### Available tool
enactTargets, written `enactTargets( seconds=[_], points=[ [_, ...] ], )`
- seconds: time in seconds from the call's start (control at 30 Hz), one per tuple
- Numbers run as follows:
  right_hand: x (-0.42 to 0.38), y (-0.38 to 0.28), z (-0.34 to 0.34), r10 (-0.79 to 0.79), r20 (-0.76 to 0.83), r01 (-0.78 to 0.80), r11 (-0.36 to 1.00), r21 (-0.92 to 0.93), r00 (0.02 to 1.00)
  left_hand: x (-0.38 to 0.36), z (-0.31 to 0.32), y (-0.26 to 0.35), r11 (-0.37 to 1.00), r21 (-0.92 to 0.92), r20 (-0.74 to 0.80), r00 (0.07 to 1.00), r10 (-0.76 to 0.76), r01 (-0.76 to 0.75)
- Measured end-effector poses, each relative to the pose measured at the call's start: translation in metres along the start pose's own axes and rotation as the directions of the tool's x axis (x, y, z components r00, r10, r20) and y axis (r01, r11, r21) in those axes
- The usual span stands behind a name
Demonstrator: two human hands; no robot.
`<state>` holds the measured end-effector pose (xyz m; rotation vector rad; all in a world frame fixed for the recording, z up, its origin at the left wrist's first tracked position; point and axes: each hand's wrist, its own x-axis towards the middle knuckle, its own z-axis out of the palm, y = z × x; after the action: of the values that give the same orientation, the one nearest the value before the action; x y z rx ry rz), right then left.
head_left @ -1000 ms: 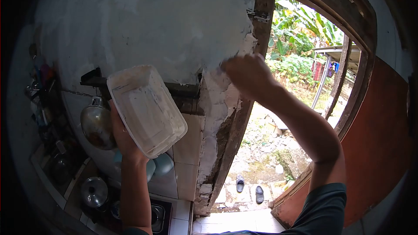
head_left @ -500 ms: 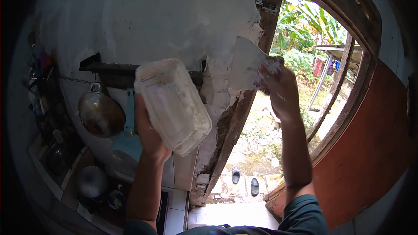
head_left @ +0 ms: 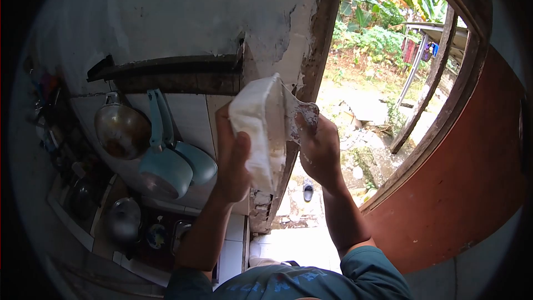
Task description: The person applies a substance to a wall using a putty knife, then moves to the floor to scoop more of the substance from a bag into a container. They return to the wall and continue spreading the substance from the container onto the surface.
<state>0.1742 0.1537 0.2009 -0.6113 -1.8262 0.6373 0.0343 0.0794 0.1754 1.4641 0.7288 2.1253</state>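
Observation:
A whitish plastic tub (head_left: 256, 128) is gripped by my left hand (head_left: 236, 161), with the thumb across its outer base. The tub stands on edge, its opening turned to the right. My right hand (head_left: 322, 147) is closed around a putty-smeared scraper (head_left: 297, 116). The scraper's blade reaches into the tub's opening, so part of it is hidden. Behind both hands, a patched wall (head_left: 272, 50) with peeling plaster meets a wooden door frame (head_left: 325, 28).
A dark shelf (head_left: 172, 72) runs along the wall at the left. Below it hang a metal wok (head_left: 121, 128) and blue pans (head_left: 165, 171). A stove (head_left: 161, 236) stands lower left. The open doorway shows plants and a sandal (head_left: 308, 191); a red-brown door (head_left: 444, 189) is on the right.
My left hand has turned the tub onto its edge and moved it right. My right hand has brought the scraper down and left, from beside the wall into the tub's opening.

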Motion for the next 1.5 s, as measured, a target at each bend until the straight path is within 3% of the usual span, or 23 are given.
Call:
enactTargets(
  seconds=[0.23, 0.33, 0.4, 0.5, 0.6, 0.73, 0.8, 0.83, 0.9, 0.97, 1.07, 1.13, 1.2, 1.37, 1.5],
  points=[
    [-0.027, 0.015, 0.006, 0.029, -0.018, -0.027, 0.991, 0.129, 0.999, -0.018, 0.021, -0.024, 0.999, 0.035, 0.027, 0.999, 0.04, -0.041],
    [-0.038, 0.011, -0.005, 0.096, 0.017, -0.096, 0.995, 0.013, 0.995, -0.022, 0.03, -0.03, 0.998, 0.054, 0.002, 0.999, 0.042, -0.042],
    [-0.049, 0.014, -0.007, 0.089, -0.007, -0.089, 0.996, 0.011, 0.996, -0.025, 0.037, -0.031, 0.978, 0.192, -0.018, 0.997, 0.081, -0.076],
    [-0.06, 0.014, -0.023, 0.179, 0.044, -0.179, 0.984, 0.0, 0.983, -0.031, 0.044, -0.04, 0.99, 0.139, -0.073, 0.997, 0.014, -0.004],
    [-0.071, 0.024, -0.036, 0.166, 0.057, -0.167, 0.986, 0.004, 0.984, -0.038, 0.049, -0.051, 0.99, 0.13, -0.113, 0.993, -0.042, 0.057],
    [-0.082, 0.038, -0.067, 0.203, 0.144, -0.211, 0.977, 0.041, 0.969, -0.044, 0.039, -0.068, 0.972, 0.211, -0.169, 0.984, -0.062, 0.098],
    [-0.086, 0.07, -0.079, 0.187, 0.161, -0.216, 0.959, 0.185, 0.969, -0.053, 0.027, -0.071, 0.978, 0.006, -0.262, 0.944, -0.2, 0.209],
    [-0.084, 0.083, -0.083, 0.258, 0.235, -0.341, 0.818, 0.463, 0.937, -0.058, 0.022, -0.07, 0.936, -0.186, -0.269, 0.901, -0.34, 0.298],
    [-0.076, 0.092, -0.09, 0.348, 0.305, -0.462, 0.612, 0.643, 0.886, -0.068, 0.026, -0.048, 0.833, -0.405, -0.27, 0.822, -0.502, 0.376],
    [-0.073, 0.121, -0.079, 0.252, 0.26, -0.356, 0.509, 0.783, 0.932, -0.086, 0.009, -0.047, 0.751, -0.578, -0.203, 0.834, -0.512, 0.32],
    [-0.065, 0.154, -0.063, 0.177, 0.321, -0.366, 0.424, 0.828, 0.931, -0.135, -0.031, -0.063, 0.768, -0.595, -0.216, 0.874, -0.436, 0.237],
    [-0.056, 0.16, -0.055, 0.204, 0.449, -0.493, 0.32, 0.809, 0.87, -0.176, -0.056, -0.078, 0.709, -0.702, -0.384, 0.8, -0.461, 0.071],
    [-0.057, 0.175, -0.045, 0.165, 0.525, -0.548, 0.334, 0.767, 0.835, -0.187, -0.04, -0.068, 0.781, -0.624, -0.49, 0.767, -0.414, 0.023],
    [-0.077, 0.177, -0.02, 0.079, 0.69, -0.673, 0.321, 0.666, 0.72, -0.251, 0.024, -0.032, 0.924, -0.377, -0.767, 0.539, -0.348, 0.059],
    [-0.108, 0.152, 0.003, -0.072, 0.735, -0.661, 0.386, 0.644, 0.674, -0.271, 0.078, 0.003, 0.948, -0.306, -0.841, 0.443, -0.31, 0.083]
  ],
)
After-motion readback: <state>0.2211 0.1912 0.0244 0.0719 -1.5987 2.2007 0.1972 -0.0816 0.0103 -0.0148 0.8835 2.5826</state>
